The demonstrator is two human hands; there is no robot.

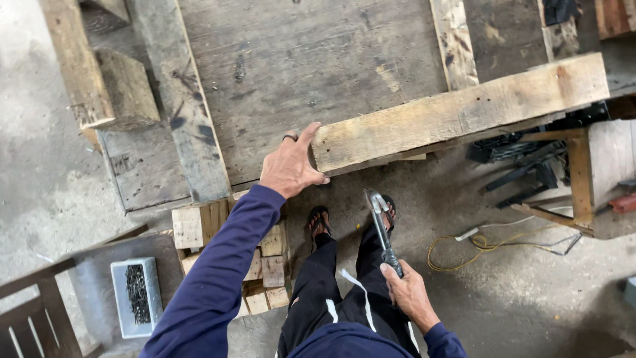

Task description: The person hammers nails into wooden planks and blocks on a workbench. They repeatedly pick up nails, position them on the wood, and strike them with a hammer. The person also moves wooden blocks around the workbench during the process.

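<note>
Head view, looking down on a standing person. The left hand (289, 167) rests on the near left end of a pale wooden plank (457, 113), its fingers (306, 136) spread apart and laid flat against the end grain and top edge, not curled around it; a dark ring sits on one finger. The plank runs from that hand up to the far right, lying across a large weathered pallet (305, 66). The right hand (409, 292), low and near, has its fingers wrapped tight around the dark grip of a claw hammer (380, 225), whose metal head points away toward the plank but stays clear of it, above the concrete floor (503, 292). At near left, a grey tray of nails (136, 295) sits beside stacked wood blocks (199, 229). A yellow cord (483, 245) lies at right.
</note>
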